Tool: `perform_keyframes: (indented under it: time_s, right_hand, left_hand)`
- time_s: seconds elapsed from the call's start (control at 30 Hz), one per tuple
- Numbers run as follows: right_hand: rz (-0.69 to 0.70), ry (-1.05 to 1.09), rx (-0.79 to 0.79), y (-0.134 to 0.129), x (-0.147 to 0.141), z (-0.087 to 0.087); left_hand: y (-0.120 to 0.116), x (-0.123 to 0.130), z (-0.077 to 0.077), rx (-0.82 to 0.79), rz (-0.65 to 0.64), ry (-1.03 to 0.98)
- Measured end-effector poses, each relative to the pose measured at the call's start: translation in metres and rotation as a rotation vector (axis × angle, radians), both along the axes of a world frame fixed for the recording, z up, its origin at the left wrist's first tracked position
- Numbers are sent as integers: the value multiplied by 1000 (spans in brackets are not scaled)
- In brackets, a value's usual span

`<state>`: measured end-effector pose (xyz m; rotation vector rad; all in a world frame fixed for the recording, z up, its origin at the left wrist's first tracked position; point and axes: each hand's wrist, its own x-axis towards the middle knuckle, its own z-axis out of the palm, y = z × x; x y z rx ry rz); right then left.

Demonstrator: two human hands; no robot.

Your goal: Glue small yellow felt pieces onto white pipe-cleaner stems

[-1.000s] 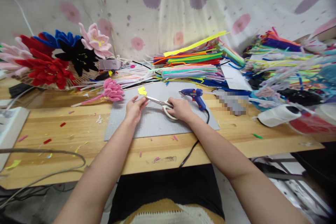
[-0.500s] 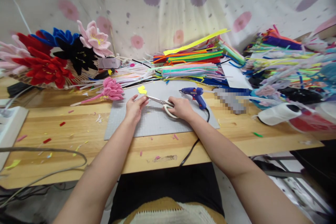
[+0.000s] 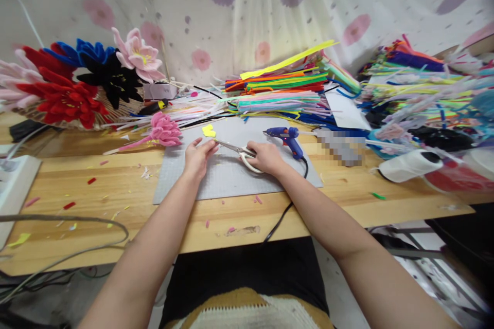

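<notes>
My right hand [image 3: 267, 158] grips a pair of scissors [image 3: 252, 165] by its white handles, blades pointing left. The blade tips reach the fingertips of my left hand [image 3: 197, 158], whose thumb and fingers are pinched together. Whatever lies between those fingers is too small to make out. Just beyond them, small yellow pieces [image 3: 209, 131] lie on the grey cutting mat [image 3: 227, 187]. A blue glue gun [image 3: 285, 136] rests on the mat beyond my right hand. A pink fuzzy flower [image 3: 165, 129] with a wrapped stem lies at the mat's left edge.
Bundles of coloured pipe cleaners [image 3: 281, 103] line the back, with another pile [image 3: 409, 77] at the right. Finished fuzzy flowers [image 3: 73, 103] stand back left. A white power strip [image 3: 17, 195] sits at the left edge. The glue gun's black cord [image 3: 283, 218] crosses the front edge.
The scissor blades look slightly closer together than before. Both hands stay in nearly the same place.
</notes>
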<state>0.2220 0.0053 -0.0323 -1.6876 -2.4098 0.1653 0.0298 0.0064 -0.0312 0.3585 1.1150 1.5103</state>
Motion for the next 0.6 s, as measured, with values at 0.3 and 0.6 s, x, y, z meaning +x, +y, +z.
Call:
perform_keyframes:
  time_s: [0.3, 0.6]
  right_hand:
    - [6, 16, 28, 2, 0, -3]
    - [-31, -9, 47, 2, 0, -4]
  left_hand:
    - [0, 0, -3, 35, 5, 54]
    - [0, 0, -4, 39, 12, 58]
